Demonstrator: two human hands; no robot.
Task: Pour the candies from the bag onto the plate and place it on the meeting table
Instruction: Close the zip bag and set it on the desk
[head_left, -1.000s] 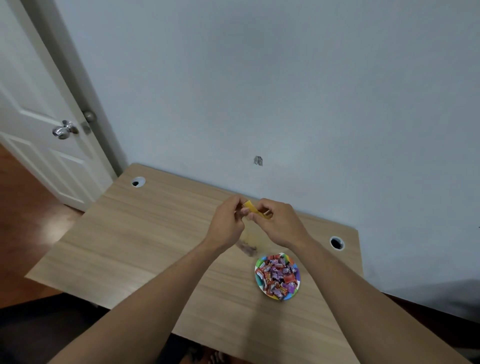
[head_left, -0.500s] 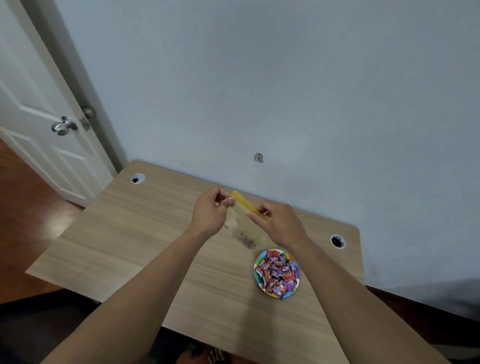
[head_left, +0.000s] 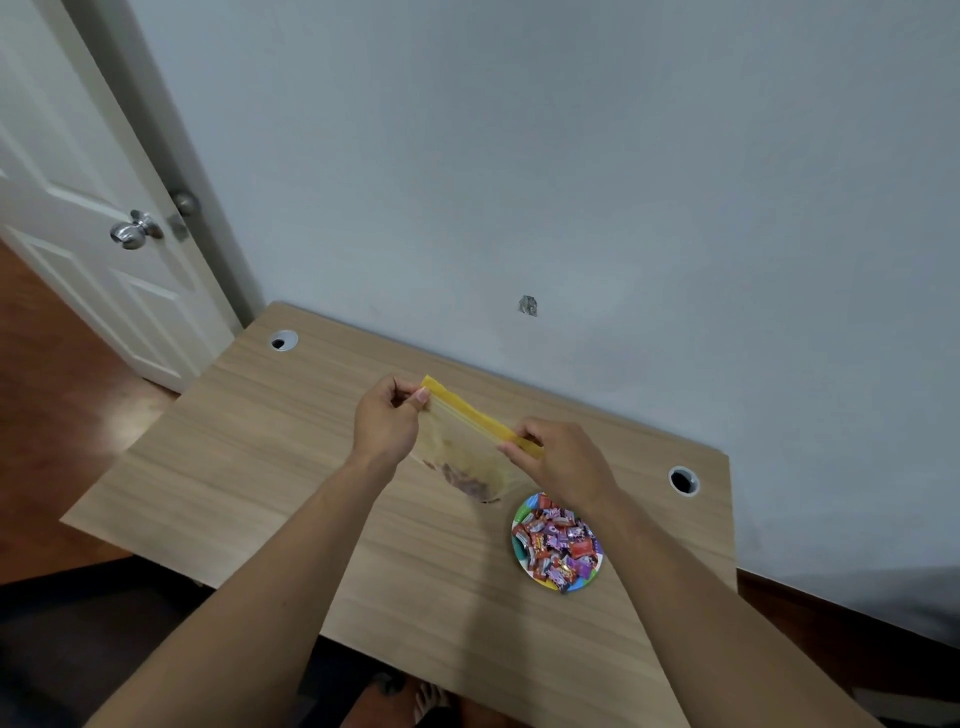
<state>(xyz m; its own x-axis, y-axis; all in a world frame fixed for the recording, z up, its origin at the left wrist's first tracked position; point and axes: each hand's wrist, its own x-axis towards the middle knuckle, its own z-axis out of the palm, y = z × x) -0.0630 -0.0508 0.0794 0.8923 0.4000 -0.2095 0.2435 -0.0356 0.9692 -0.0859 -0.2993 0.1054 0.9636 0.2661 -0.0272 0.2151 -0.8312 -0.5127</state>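
A clear plastic bag (head_left: 462, 449) with a yellow zip strip hangs above the wooden table (head_left: 249, 467). My left hand (head_left: 387, 423) pinches the strip's left end and my right hand (head_left: 561, 460) pinches its right end, so the strip is stretched between them. A few dark candies lie in the bag's bottom. A small colourful plate (head_left: 519, 543) heaped with wrapped candies (head_left: 558, 543) sits on the table just below my right hand.
The table stands against a pale wall and has a cable hole at the back left (head_left: 283, 341) and one at the right (head_left: 683, 480). A white door (head_left: 78, 218) with a metal knob stands open at the left over a wooden floor.
My hands have drawn apart along the yellow strip, the left one going left, and the bag now hangs spread out between them. The plate has not moved.
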